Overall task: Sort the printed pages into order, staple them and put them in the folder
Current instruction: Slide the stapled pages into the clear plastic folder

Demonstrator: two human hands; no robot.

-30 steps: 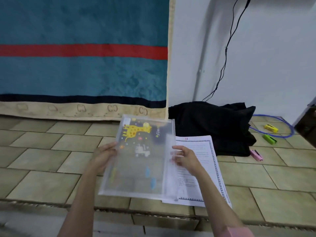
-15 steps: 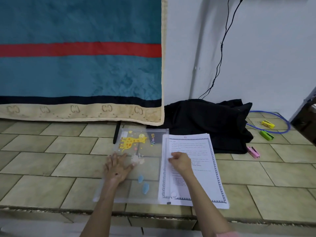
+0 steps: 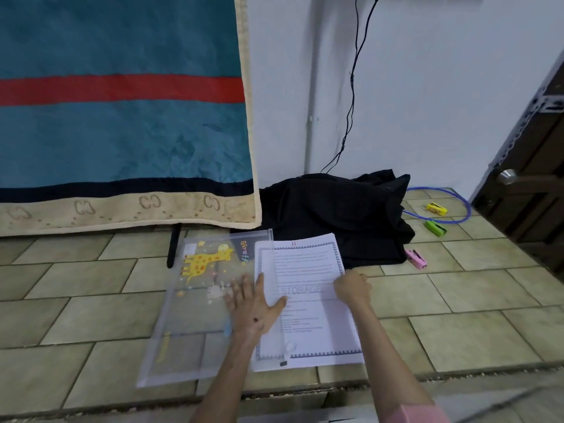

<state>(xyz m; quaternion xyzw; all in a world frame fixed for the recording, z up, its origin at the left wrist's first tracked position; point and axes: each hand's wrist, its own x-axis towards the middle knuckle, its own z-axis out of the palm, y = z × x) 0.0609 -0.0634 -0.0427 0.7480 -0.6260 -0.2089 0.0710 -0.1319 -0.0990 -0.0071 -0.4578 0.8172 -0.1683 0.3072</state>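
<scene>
A clear plastic folder point(image 3: 195, 303) printed with a yellow giraffe lies flat on the tiled floor. Its right edge overlaps a stack of printed pages point(image 3: 311, 303) with a patterned border. My left hand point(image 3: 253, 303) lies flat with spread fingers on the folder's right part, thumb over the pages' left edge. My right hand point(image 3: 352, 286) rests with curled fingers on the pages' right edge; whether it pinches the sheets is hidden. A pink stapler point(image 3: 415, 258) lies on the floor to the right.
A black cloth bundle point(image 3: 335, 215) sits behind the pages against the wall. A green stapler point(image 3: 436, 228), a yellow stapler point(image 3: 436, 208) and a blue hoop point(image 3: 439, 206) lie far right. A hanging blanket point(image 3: 122, 117) fills the left; a dark door point(image 3: 531, 184) stands at right.
The folder was held up in both hands, then laid flat on the floor. My left hand slid right across it; my right hand moved from the pages' left side to their right edge.
</scene>
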